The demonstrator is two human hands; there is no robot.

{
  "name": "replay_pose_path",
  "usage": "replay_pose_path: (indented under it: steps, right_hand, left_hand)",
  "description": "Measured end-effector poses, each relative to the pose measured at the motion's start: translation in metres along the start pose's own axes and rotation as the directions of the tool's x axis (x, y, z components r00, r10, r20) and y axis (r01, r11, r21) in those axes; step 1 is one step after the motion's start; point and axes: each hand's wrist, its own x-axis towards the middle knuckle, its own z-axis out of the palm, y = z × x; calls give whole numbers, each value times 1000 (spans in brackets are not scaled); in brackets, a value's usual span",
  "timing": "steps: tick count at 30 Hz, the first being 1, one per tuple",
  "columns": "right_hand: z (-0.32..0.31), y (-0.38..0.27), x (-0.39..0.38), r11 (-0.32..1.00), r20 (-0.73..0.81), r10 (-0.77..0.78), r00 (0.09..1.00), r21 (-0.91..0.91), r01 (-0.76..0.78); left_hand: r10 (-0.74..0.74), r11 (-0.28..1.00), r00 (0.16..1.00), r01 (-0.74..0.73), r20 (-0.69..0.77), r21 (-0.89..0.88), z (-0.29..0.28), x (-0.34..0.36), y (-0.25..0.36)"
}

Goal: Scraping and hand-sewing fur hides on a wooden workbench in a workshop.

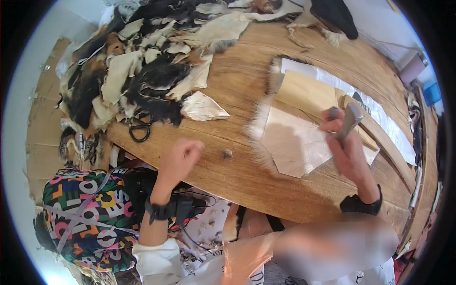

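My left hand (pixel 183 161) is curled closed above the wooden table (pixel 223 175), with nothing visible in it. My right hand (pixel 344 152) grips a grey-handled tool (pixel 350 118); a small metal part shows between its upper fingers, too small to make out. Under the right hand lies a pale hide piece (pixel 292 147) with white fur edging, topped by tan paper (pixel 299 90), a white sheet (pixel 389 140) and a long wooden strip (pixel 392 164). Black scissors (pixel 140 135) lie beyond my left hand, beside a cream scrap (pixel 202 107).
A large heap of fur and hide scraps (pixel 118 76) covers the left and back. A patterned backpack (pixel 80 218) sits at lower left by cardboard (pixel 42 137). A dark hide (pixel 332 19) lies at the back right. A pink bottle (pixel 411 71) and blue container (pixel 432 95) stand far right.
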Motion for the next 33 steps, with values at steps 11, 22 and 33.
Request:
replay_pose_path:
  steps: [11,22,33]
  right_hand:
    - [-116,112,-64,841,-140,349,926,-390,-376]
    - [-115,120,-69,773,-148,278,949,-552,-312]
    - [33,-26,-8,952,202,2,979,-301,60]
  left_hand:
    - [660,489,722,-201,-209,849,-28,99,0]
    - [671,642,741,-606,39,470,5,25,23]
    - [608,783,794,-600,3,162,2,30,-14]
